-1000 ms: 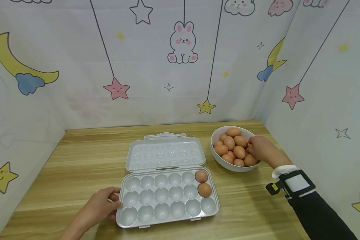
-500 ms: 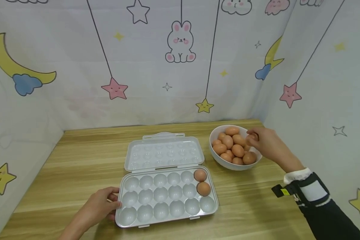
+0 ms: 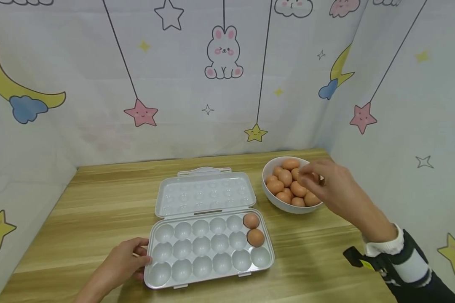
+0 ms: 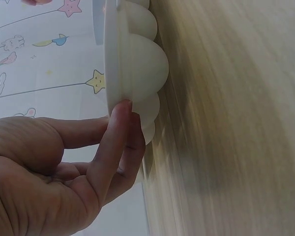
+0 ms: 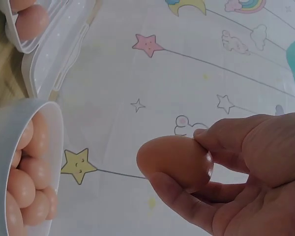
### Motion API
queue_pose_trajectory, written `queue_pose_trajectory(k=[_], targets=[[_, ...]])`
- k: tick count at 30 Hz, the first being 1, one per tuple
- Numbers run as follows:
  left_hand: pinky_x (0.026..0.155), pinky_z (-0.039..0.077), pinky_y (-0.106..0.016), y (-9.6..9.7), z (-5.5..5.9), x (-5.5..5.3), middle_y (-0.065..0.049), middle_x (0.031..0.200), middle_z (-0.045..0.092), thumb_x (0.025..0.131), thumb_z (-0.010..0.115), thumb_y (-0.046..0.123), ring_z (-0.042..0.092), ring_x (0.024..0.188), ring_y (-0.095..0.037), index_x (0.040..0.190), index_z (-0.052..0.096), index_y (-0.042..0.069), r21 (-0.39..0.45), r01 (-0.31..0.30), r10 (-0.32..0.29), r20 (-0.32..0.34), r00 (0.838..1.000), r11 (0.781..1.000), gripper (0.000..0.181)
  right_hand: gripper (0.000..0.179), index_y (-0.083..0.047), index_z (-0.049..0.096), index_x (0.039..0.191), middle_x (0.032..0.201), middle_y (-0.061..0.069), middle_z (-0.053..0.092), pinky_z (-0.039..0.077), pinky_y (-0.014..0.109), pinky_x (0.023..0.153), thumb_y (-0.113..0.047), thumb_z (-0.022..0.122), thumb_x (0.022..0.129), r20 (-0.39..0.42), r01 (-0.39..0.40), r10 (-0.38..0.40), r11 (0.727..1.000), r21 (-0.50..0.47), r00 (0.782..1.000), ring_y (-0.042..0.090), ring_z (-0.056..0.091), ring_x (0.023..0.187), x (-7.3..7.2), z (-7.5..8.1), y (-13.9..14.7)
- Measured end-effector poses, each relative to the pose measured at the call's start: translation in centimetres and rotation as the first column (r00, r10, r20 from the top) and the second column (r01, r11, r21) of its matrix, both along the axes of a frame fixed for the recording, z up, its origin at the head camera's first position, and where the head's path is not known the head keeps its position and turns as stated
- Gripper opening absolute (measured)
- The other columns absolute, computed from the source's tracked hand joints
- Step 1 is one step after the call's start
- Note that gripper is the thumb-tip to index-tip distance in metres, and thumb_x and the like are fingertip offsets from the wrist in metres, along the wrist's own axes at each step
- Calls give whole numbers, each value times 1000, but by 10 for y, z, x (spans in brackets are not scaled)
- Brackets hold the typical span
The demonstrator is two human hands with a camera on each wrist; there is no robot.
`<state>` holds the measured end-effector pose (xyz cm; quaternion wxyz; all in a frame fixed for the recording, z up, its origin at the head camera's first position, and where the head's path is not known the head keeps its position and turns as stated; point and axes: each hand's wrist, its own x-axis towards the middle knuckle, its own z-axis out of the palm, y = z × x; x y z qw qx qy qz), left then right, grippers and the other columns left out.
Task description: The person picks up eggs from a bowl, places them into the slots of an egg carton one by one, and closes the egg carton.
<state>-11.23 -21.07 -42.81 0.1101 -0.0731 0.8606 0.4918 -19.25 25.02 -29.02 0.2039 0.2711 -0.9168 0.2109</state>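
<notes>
My right hand (image 3: 341, 189) pinches a brown egg (image 5: 172, 160) between thumb and fingers, raised over the right side of a white bowl (image 3: 293, 209). In the head view the hand hides most of this egg. Several brown eggs (image 3: 285, 178) fill the bowl. At the left end of a white plastic egg tray (image 3: 211, 255), my left hand (image 3: 121, 259) grips the rim, its fingertips seen against the edge in the left wrist view. Two eggs sit in the tray's rightmost column, the back egg (image 3: 251, 220) and the middle egg (image 3: 255, 237); the front cup there holds none.
The tray's hinged lid (image 3: 206, 192) lies open behind it, dimpled side up. Everything stands on a wood-grain table (image 3: 98, 198). A white patterned cloth (image 3: 182, 84) hangs behind and along both sides. The bowl is right of the lid, near the back edge.
My right hand has lifted an egg up out of the bowl and drawn back slightly toward me. My left hand stays on the tray's rim. The head view has shifted a little.
</notes>
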Motion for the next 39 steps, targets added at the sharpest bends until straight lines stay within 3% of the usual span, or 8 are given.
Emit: queue_pose_trajectory(k=[8, 14, 18, 27, 30, 33, 37, 39], targets=[[54, 56, -33, 0, 1, 0, -12, 88, 57, 79, 66, -7, 63, 73, -21, 126, 51, -14, -3, 1, -1, 0, 1000, 1000, 50, 26, -15, 69, 96, 90, -10, 56, 50, 20, 61, -5, 78, 73, -27, -148, 149, 988, 41, 988, 4, 51, 76, 28, -1, -17], [54, 57, -33, -2, -1, -1, -13, 88, 57, 79, 65, -8, 63, 71, -22, 126, 50, -16, 9, 14, -14, -11, 1000, 1000, 49, 36, -11, 65, 103, 106, -6, 58, 46, 15, 72, 3, 74, 71, -35, -328, 330, 943, 57, 943, 7, 51, 91, 43, -14, -30], [55, 57, -33, -1, 0, -1, -13, 88, 57, 79, 66, -8, 63, 72, -21, 125, 50, -16, 5, 12, -12, -11, 1000, 1000, 49, 37, -16, 61, 101, 102, -9, 51, 44, 13, 70, 5, 72, 72, 30, -394, 393, 918, 38, 919, 5, 47, 87, 51, -27, -39], [55, 57, -33, -1, 2, 0, -11, 87, 57, 79, 67, -6, 62, 73, -20, 126, 51, -15, -7, 12, -12, -1, 1000, 1000, 50, 33, -16, 60, 104, 97, -11, 48, 48, 14, 71, -3, 73, 77, 228, -391, 371, 919, 53, 900, 3, 50, 83, 60, -63, -51], [55, 57, -33, -1, 2, -1, -12, 87, 57, 80, 67, -5, 62, 73, -20, 126, 51, -15, -2, 19, -19, -2, 1000, 1000, 50, 36, -16, 57, 101, 92, -11, 44, 45, 12, 70, -3, 76, 74, 210, -408, 385, 910, 78, 899, 3, 48, 82, 63, -75, -56], [55, 57, -33, -2, 2, 0, -12, 88, 57, 80, 67, -5, 63, 73, -21, 126, 51, -15, -1, 25, -25, -3, 1000, 1000, 50, 35, -18, 53, 91, 87, -11, 40, 41, 10, 67, 2, 75, 71, 135, -435, 420, 894, 111, 898, 3, 44, 79, 63, -87, -63], [55, 57, -32, -1, 2, 0, -12, 88, 57, 80, 66, -6, 63, 73, -21, 126, 50, -15, -5, 23, -23, -1, 1000, 1000, 50, 37, -19, 46, 80, 84, -11, 36, 34, 10, 64, 4, 73, 71, 63, -433, 428, 887, 160, 902, 2, 39, 76, 63, -100, -68], [55, 57, -33, -1, 1, 0, -12, 88, 57, 80, 66, -6, 63, 73, -21, 126, 51, -15, -5, 18, -18, -2, 1000, 1000, 50, 38, -20, 46, 78, 84, -12, 35, 33, 10, 63, 2, 75, 69, 67, -426, 420, 890, 164, 905, 3, 39, 77, 63, -105, -69]])
